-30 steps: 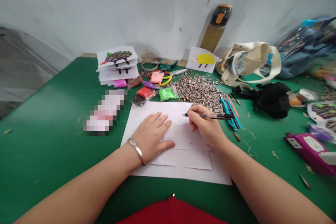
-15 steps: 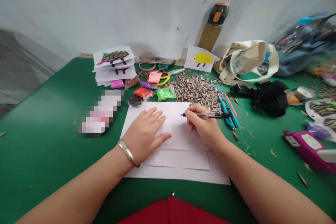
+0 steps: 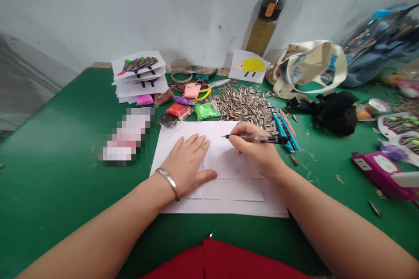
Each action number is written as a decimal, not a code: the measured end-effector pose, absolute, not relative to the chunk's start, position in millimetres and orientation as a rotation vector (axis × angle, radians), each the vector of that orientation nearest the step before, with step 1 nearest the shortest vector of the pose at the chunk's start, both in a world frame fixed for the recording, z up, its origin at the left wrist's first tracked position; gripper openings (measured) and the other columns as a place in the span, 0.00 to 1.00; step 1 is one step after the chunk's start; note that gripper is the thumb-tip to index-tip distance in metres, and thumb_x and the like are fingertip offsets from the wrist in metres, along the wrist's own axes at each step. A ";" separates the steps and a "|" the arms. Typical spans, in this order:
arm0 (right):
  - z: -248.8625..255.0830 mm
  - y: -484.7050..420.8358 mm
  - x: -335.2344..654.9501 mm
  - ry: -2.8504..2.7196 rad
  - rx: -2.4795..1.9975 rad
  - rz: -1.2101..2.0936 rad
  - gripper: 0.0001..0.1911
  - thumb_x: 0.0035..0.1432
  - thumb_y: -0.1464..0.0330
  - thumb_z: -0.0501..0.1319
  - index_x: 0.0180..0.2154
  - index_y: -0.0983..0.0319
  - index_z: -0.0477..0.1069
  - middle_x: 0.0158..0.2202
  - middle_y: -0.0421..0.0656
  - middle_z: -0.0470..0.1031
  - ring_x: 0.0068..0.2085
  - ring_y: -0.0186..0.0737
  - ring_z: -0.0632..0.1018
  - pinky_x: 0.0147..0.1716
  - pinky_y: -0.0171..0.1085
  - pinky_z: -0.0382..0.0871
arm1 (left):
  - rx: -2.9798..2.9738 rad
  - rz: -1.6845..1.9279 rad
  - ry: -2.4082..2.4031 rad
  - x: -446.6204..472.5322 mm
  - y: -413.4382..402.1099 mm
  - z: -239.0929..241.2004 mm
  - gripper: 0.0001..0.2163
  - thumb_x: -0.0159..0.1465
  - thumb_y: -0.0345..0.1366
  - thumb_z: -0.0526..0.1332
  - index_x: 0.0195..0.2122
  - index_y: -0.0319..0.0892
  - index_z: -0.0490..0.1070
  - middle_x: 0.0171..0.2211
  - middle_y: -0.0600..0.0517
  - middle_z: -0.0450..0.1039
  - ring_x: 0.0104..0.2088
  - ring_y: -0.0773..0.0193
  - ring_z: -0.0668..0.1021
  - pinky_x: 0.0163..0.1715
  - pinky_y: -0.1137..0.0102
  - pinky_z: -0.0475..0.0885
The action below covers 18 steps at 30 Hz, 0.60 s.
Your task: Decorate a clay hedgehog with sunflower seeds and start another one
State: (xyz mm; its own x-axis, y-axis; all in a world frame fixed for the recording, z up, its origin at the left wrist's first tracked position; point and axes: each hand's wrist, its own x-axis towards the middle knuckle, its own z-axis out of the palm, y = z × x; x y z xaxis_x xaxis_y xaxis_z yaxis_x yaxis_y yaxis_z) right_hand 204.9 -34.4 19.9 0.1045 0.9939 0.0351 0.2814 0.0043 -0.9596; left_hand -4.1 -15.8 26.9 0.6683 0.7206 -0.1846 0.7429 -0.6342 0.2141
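My left hand [image 3: 189, 166] lies flat with fingers spread on white paper sheets [image 3: 229, 191] stacked on the green table. A silver bangle [image 3: 168, 183] circles that wrist. In my right hand [image 3: 253, 148] a black pen [image 3: 262, 139] is pinched between thumb and fingers, its tip pointing left, close over the top sheet. Whether the tip touches the paper I cannot tell. Just beyond the sheets is a heap of striped sunflower seeds [image 3: 245, 103]. Blue cutters [image 3: 285, 133] lie right of the heap, partly behind the pen.
Clay packets, red [image 3: 179, 110] and green [image 3: 207, 111], sit behind the paper near yellow-handled scissors [image 3: 204, 94]. Stacked hedgehog pictures [image 3: 140, 67] stand back left. A bottle [image 3: 266, 22] leans by the wall; a cloth bag [image 3: 310, 69] and a magenta device [image 3: 382, 176] are at right.
The view has tilted slightly, so the table items sit higher in the picture. My left hand has shifted a little to the right on the paper; my right hand still grips the pen.
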 end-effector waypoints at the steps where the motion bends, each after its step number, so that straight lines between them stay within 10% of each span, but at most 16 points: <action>1: 21.1 -35.9 201.6 -1.393 -1.439 0.964 0.05 0.52 0.65 0.64 0.30 0.60 0.72 0.27 0.37 0.73 0.25 0.33 0.72 0.25 0.33 0.65 | 2.613 -0.112 1.170 -4.3 -15.8 26.2 0.36 0.61 0.54 0.60 0.65 0.37 0.57 0.66 0.39 0.54 0.67 0.44 0.55 0.63 0.45 0.50; 18: 17.6 -39.0 188.1 -1.524 -1.416 1.088 0.07 0.53 0.65 0.62 0.26 0.60 0.73 0.27 0.39 0.75 0.29 0.35 0.73 0.29 0.35 0.65 | 2.590 -0.098 1.171 -4.2 -16.3 23.3 0.35 0.61 0.54 0.59 0.64 0.37 0.57 0.66 0.39 0.54 0.67 0.45 0.55 0.64 0.46 0.48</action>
State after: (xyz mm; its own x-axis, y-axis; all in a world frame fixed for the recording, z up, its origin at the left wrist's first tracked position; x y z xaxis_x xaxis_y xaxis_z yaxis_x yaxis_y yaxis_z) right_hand 188.1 -39.0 17.6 -0.0820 0.9966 -0.0121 0.3351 0.0162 -0.9420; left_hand -4.2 -16.3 23.3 0.6662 0.7231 -0.1823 0.7434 -0.6245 0.2394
